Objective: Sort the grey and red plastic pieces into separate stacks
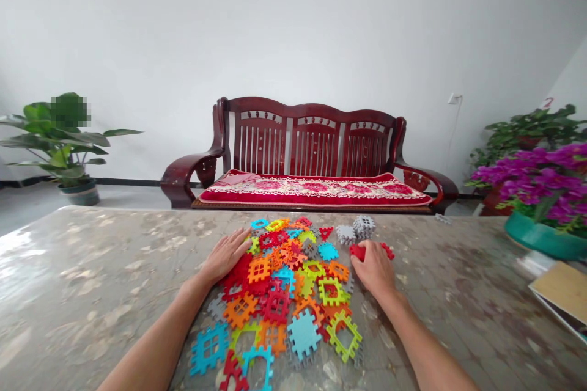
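A loose heap of interlocking plastic building tiles (276, 306) in red, orange, blue, lime green and grey covers the middle of the table. Some are solid squares; others have window or arch cut-outs. At the heap's left edge lies my left hand (228, 255), fingers stretched out over the tiles, holding nothing I can see. Right of the heap, my right hand (375, 266) has its fingers curled over red tiles (357, 252), which stick out on both sides of it. Just beyond that hand stand stacked grey tiles (364, 227). A small red triangular tile (326, 233) lies near them.
The table (110, 269) has a glossy patterned cover. At its right side are a teal pot (545, 237) of purple flowers and a flat tan box (562, 290). Behind the table stands a dark wooden bench (316, 134); a potted plant (79, 190) is at left.
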`<act>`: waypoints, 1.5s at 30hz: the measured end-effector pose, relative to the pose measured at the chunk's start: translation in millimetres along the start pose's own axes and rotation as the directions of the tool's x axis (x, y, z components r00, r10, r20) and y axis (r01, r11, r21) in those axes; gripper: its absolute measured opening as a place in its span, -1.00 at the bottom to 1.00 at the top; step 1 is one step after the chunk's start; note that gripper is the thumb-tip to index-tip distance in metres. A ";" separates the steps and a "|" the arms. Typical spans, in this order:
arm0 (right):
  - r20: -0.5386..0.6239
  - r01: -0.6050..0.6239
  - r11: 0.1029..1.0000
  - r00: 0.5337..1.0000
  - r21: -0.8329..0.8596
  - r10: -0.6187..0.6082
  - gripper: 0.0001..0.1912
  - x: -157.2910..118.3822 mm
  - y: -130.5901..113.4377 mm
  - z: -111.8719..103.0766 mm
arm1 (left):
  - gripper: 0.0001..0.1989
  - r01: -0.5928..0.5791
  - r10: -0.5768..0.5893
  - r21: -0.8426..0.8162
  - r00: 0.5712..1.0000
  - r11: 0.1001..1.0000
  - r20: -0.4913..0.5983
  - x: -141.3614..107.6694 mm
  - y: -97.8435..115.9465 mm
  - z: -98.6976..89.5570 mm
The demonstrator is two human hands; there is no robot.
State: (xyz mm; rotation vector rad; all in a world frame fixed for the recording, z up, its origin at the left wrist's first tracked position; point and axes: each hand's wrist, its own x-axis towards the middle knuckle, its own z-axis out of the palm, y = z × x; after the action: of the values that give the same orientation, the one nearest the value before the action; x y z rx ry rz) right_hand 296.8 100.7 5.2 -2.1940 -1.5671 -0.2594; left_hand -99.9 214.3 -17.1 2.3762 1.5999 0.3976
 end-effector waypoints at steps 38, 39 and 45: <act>0.005 -0.183 0.982 0.983 0.040 0.183 -0.31 71.6 27.0 17.4 | -0.42 -0.012 0.013 0.015 0.999 1.000 -0.050 0.9 -5.6 3.5; 0.004 -0.191 0.981 0.982 0.042 0.191 -0.31 72.5 29.5 17.3 | -0.42 -0.016 0.017 0.013 0.999 1.000 -0.047 0.8 -5.7 3.3; 0.029 -0.225 0.974 0.974 0.040 0.224 -0.29 75.7 40.6 12.4 | -0.41 -0.022 0.024 0.025 0.999 0.999 -0.045 -0.8 -2.3 0.2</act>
State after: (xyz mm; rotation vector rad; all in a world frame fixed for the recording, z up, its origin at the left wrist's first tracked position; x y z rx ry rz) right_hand 359.6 159.9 14.2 -2.3230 -1.3085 -0.1292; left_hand -102.1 214.4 -18.2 2.4225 1.6071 0.4414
